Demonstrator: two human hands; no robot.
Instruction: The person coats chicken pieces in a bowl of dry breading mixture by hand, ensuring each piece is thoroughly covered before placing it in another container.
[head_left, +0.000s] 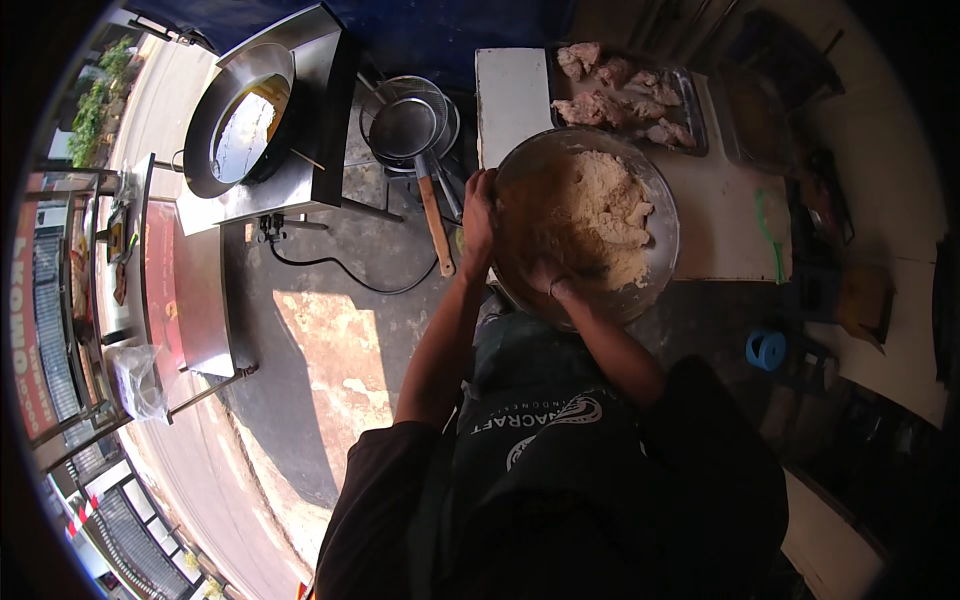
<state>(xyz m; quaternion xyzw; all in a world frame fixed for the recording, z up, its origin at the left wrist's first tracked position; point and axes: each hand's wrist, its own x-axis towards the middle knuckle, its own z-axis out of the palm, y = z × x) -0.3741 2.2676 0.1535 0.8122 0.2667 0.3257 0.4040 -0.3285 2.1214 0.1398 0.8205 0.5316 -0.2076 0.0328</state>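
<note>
A large metal mixing bowl tilts in front of me at the edge of the white table. Pale flour, with clumps or coated pieces in it, lies heaped on the bowl's right side. My left hand grips the bowl's left rim. Inside the bowl, low and near the side closest to me, is my right hand; its fingers are in shadow and hard to make out. Behind the bowl, a dark metal tray carries several flour-coated pieces of raw meat, likely chicken.
To the left, a wok of oil sits on a steel stove stand. Wire strainers, one wooden-handled, rest between stand and table. A black hose crosses the floor. A green-handled utensil lies on the table's right end.
</note>
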